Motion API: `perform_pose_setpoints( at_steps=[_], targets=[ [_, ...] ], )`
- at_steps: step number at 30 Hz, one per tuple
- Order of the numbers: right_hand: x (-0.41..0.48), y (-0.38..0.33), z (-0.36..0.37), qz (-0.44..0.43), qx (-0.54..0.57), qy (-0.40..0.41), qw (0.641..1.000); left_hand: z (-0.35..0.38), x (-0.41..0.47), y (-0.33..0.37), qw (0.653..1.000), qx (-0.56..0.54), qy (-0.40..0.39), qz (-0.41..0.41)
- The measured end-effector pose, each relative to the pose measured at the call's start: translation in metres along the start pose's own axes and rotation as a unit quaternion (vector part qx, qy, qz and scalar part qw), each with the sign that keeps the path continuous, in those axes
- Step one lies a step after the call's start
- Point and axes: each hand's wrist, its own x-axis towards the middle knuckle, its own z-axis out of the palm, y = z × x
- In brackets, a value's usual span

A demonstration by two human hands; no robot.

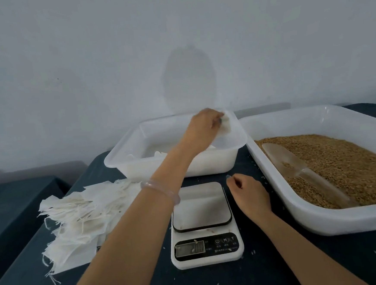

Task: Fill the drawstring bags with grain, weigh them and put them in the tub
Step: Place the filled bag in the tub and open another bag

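Left hand point(205, 128) pinches a small white cloth drawstring bag point(225, 126) above the right end of the far translucent plastic tub point(120, 155) — a straight drop — while the right hand point(247, 192) lies near, loosely curled, empty.

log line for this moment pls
step: bag to tub | left hand: holds bag over tub | right hand: idle beside scale | scoop: lying in grain
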Motion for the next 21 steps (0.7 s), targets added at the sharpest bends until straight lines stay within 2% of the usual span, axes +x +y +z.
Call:
perform_pose_setpoints(
  at_steps=[3,5,8,12,17,21],
  targets=[
    [-0.001,0.0,0.0,-0.006,-0.002,-0.004,1.0,0.025,-0.003,-0.005,0.979,0.106,-0.171,-0.023],
    [-0.001,0.001,0.0,-0.008,0.002,-0.003,1.0,0.036,-0.009,-0.009,0.967,0.16,-0.196,-0.029],
    [-0.001,0.001,0.001,-0.008,0.008,0.002,1.0,0.039,-0.016,-0.012,0.961,0.216,-0.173,0.002],
    [-0.001,0.004,0.003,-0.009,0.021,0.005,1.0,0.042,-0.027,-0.016,0.961,0.254,-0.086,0.061],
    [0.0,0.005,0.004,-0.018,0.018,0.012,1.0,0.046,-0.063,-0.025,0.981,0.151,0.047,0.109],
    [-0.001,0.005,0.003,-0.024,0.007,0.005,1.0,0.022,-0.094,-0.042,0.96,0.144,0.224,0.086]
  ],
)
